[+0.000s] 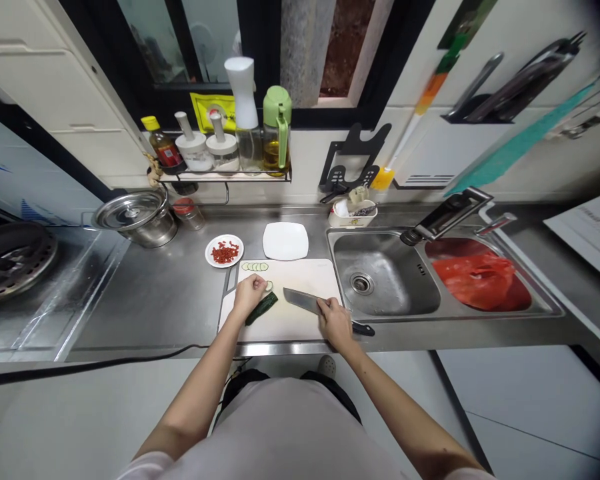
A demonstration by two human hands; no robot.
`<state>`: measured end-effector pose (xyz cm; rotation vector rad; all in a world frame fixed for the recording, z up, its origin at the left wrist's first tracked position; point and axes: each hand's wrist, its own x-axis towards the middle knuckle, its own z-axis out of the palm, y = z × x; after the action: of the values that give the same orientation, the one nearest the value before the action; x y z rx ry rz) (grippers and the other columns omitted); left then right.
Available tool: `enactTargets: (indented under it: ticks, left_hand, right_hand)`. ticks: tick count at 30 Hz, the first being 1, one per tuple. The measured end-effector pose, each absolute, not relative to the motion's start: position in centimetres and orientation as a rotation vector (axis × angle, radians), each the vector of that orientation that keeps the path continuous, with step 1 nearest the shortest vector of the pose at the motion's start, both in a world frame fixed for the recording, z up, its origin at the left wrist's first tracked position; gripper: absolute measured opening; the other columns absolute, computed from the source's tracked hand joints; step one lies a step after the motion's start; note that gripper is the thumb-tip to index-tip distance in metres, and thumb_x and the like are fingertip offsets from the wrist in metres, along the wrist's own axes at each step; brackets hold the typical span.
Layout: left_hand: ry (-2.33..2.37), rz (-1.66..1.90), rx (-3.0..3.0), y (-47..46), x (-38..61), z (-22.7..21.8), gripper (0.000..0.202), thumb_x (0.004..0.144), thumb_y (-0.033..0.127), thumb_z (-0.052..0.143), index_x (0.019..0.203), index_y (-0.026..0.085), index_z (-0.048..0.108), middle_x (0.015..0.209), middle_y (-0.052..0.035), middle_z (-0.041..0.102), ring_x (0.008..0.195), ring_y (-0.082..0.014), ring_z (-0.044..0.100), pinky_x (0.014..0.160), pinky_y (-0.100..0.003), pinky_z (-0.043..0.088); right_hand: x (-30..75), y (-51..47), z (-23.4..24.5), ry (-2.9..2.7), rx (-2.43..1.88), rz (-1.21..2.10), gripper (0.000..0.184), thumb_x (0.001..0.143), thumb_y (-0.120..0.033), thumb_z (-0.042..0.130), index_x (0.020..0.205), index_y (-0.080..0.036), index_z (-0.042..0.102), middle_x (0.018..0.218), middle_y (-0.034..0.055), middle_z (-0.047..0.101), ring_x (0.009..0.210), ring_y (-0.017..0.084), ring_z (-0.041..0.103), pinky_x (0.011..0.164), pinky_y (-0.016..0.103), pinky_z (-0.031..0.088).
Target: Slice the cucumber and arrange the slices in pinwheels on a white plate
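My left hand [250,293] is closed, its fingertips pinching a round cucumber slice [269,286] above the white cutting board [305,328]. Just below those fingers lies a piece of dark green cucumber [261,309]. Several overlapping cucumber slices [255,266] form a row near the board's upper left edge. In my right hand [336,323] is a kitchen knife [301,300], its broad blade pointing left over the board, apart from the cucumber. A black handle [363,329] sticks out past the board's right edge beside that hand; what it belongs to is mostly hidden.
Behind the board are a plate of chopped red pieces [225,251] and a white plate [285,241]. To the right is a double sink [387,267] with a red bag [475,280]. A lidded pot [140,217] stands at left, below a rack of bottles [225,177].
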<state>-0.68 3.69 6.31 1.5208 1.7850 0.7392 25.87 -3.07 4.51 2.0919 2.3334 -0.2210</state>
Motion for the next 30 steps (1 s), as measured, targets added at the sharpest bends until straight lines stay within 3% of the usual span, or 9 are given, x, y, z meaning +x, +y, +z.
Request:
enactTargets:
  ticks: [9, 21, 30]
  left_hand:
    - [2.038, 0.631, 1.535, 7.6, -0.2, 4.8, 0.018, 0.077, 0.034, 0.057, 0.077, 0.020, 0.067, 0.079, -0.0034, 0.068, 0.073, -0.0165, 0.058, 0.064, -0.025, 0.036]
    - [2.186, 0.473, 1.673, 10.3, 0.6, 3.9, 0.021, 0.082, 0.033, 0.053, 0.084, 0.022, 0.071, 0.094, -0.0094, 0.069, 0.094, -0.0249, 0.057, 0.078, -0.034, 0.036]
    - [2.202, 0.401, 1.746, 10.7, 0.7, 3.5, 0.021, 0.085, 0.033, 0.050, 0.084, 0.022, 0.069, 0.096, -0.0103, 0.067, 0.097, -0.0274, 0.055, 0.081, -0.037, 0.035]
  right_hand:
    - [25.3, -2.9, 3.4, 2.518, 2.028, -0.262, 0.044, 0.088, -0.042, 0.053, 0.126, -0.020, 0.051, 0.115, 0.0112, 0.049, 0.094, 0.021, 0.049, 0.080, 0.031, 0.035]
    - [25.4, -2.7, 3.4, 2.556, 1.948, -0.211, 0.040, 0.091, -0.040, 0.048, 0.125, -0.020, 0.051, 0.113, 0.0104, 0.051, 0.089, 0.020, 0.049, 0.077, 0.030, 0.033]
    - [25.4, -2.6, 3.5, 2.548, 1.959, -0.227, 0.039, 0.091, -0.039, 0.049, 0.125, -0.020, 0.051, 0.113, 0.0108, 0.051, 0.090, 0.020, 0.049, 0.076, 0.030, 0.033]
